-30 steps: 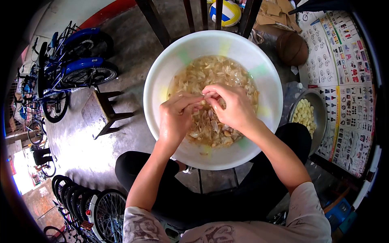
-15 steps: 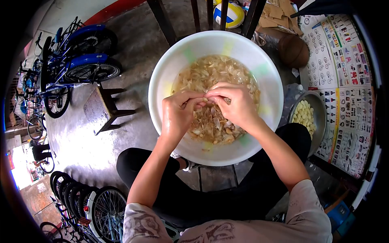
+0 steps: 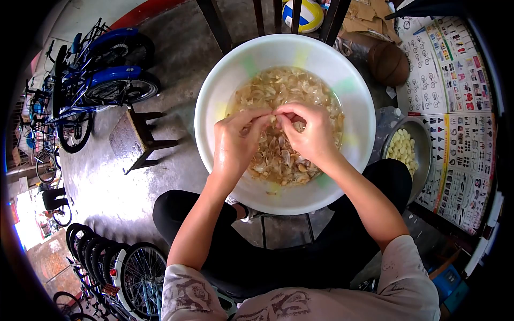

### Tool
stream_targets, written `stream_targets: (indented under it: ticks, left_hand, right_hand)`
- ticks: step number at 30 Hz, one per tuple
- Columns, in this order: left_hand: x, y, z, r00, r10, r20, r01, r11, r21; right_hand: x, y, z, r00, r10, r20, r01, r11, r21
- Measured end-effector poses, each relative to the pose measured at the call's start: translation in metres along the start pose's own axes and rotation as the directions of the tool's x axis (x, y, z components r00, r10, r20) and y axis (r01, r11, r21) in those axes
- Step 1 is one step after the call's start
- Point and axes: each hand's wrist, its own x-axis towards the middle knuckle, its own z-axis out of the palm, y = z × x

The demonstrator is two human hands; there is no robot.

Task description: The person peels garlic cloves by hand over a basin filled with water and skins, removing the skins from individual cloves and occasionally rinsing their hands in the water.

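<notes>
A large white basin [image 3: 214, 80] stands before me, with water and many loose garlic skins [image 3: 278, 160] floating in it. Over its middle, my left hand [image 3: 236, 140] and my right hand [image 3: 309, 132] meet fingertip to fingertip. Between them they pinch a small pale garlic clove [image 3: 273, 119], mostly covered by the fingers. Both hands are closed on it, above the water. To the right, a metal bowl [image 3: 423, 155] holds peeled garlic cloves [image 3: 402, 147], apart from my hands.
A wooden stool [image 3: 134, 138] stands on the concrete floor at the left, near blue bicycles [image 3: 115, 80]. More bicycles [image 3: 142, 281] line the lower left. Behind the basin are dark chair slats [image 3: 214, 24], a volleyball [image 3: 304, 16] and a brown ball [image 3: 388, 64]. A printed poster board [image 3: 455, 123] lies right.
The fingertips have shifted slightly and part of the pale clove now shows between them. The whole view has moved a little, with the basin higher in it.
</notes>
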Motion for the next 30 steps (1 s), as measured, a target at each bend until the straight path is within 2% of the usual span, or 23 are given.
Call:
stream_targets:
  ticks: [3, 5, 9, 11, 12, 13, 14, 15, 17, 18, 20, 21, 23, 24, 26, 27, 29, 30]
  left_hand:
    - [0.001, 0.011, 0.002, 0.997, 0.081, 0.003, -0.081, 0.997, -0.009]
    - [0.002, 0.012, 0.001, 0.997, 0.071, -0.001, -0.071, 0.997, -0.006]
    - [0.005, -0.002, -0.004, 0.998, 0.056, 0.019, -0.056, 0.998, 0.0]
    - [0.004, -0.012, -0.004, 0.998, 0.044, 0.047, -0.038, 0.99, -0.136]
    - [0.004, -0.009, -0.004, 0.998, 0.044, 0.049, -0.037, 0.99, -0.137]
    - [0.004, -0.004, -0.003, 0.983, -0.178, 0.055, 0.186, 0.922, -0.341]
    - [0.003, -0.001, -0.003, 0.917, -0.384, 0.106, 0.38, 0.764, -0.521]
    - [0.004, -0.004, -0.003, 0.917, -0.385, 0.108, 0.382, 0.764, -0.52]
    - [0.004, -0.011, -0.004, 0.9, -0.407, 0.155, 0.396, 0.616, -0.681]
    - [0.004, -0.009, -0.003, 0.9, -0.408, 0.155, 0.396, 0.616, -0.681]
    - [0.005, -0.004, -0.002, 0.906, -0.401, 0.138, 0.385, 0.642, -0.663]
    - [0.005, -0.005, -0.002, 0.905, -0.401, 0.138, 0.386, 0.642, -0.663]
    - [0.006, -0.011, -0.003, 0.961, -0.26, 0.093, 0.272, 0.835, -0.478]
    - [0.005, -0.011, -0.003, 0.961, -0.26, 0.095, 0.274, 0.835, -0.478]
    - [0.005, -0.009, -0.003, 0.978, -0.189, 0.088, 0.208, 0.897, -0.389]
    - [0.006, -0.011, -0.004, 0.978, -0.189, 0.091, 0.21, 0.897, -0.389]
    - [0.007, -0.016, -0.006, 0.996, -0.016, 0.088, 0.046, 0.935, -0.353]
    - [0.008, -0.015, -0.006, 0.996, -0.016, 0.087, 0.046, 0.935, -0.352]
  right_hand:
    - [-0.001, -0.002, 0.0, 0.996, 0.092, -0.009, -0.092, 0.993, 0.073]
    - [-0.001, -0.007, -0.001, 0.973, 0.225, 0.041, -0.228, 0.938, 0.261]
    - [0.004, -0.011, -0.004, 0.949, 0.28, 0.143, -0.314, 0.879, 0.359]
    - [0.006, -0.011, -0.006, 0.935, 0.297, 0.194, -0.353, 0.837, 0.418]
    - [0.006, -0.011, -0.006, 0.935, 0.299, 0.193, -0.354, 0.837, 0.418]
    - [0.006, -0.011, -0.007, 0.937, 0.288, 0.2, -0.346, 0.853, 0.391]
    - [0.006, -0.011, -0.007, 0.939, 0.277, 0.206, -0.336, 0.868, 0.364]
    - [0.005, -0.008, -0.007, 0.938, 0.279, 0.205, -0.338, 0.867, 0.365]
    - [0.004, 0.0, -0.006, 0.965, 0.185, 0.187, -0.234, 0.929, 0.288]
    - [0.005, 0.002, -0.006, 0.965, 0.186, 0.187, -0.235, 0.928, 0.289]
    - [0.007, 0.004, -0.005, 0.998, -0.003, 0.07, 0.0, 0.999, 0.032]
    - [0.009, -0.001, -0.004, 0.998, -0.002, 0.07, 0.0, 0.999, 0.032]
    - [0.014, -0.016, -0.002, 0.992, -0.032, -0.118, 0.024, 0.997, -0.068]
    - [0.014, -0.015, -0.004, 0.992, -0.03, -0.119, 0.022, 0.997, -0.068]
    - [0.017, -0.011, -0.009, 0.977, -0.212, 0.04, 0.214, 0.973, -0.089]
    - [0.016, -0.011, -0.01, 0.977, -0.21, 0.039, 0.212, 0.973, -0.09]
    - [0.015, -0.013, -0.012, 0.979, -0.188, 0.074, 0.192, 0.98, -0.046]
    - [0.014, -0.014, -0.012, 0.979, -0.189, 0.074, 0.192, 0.98, -0.045]
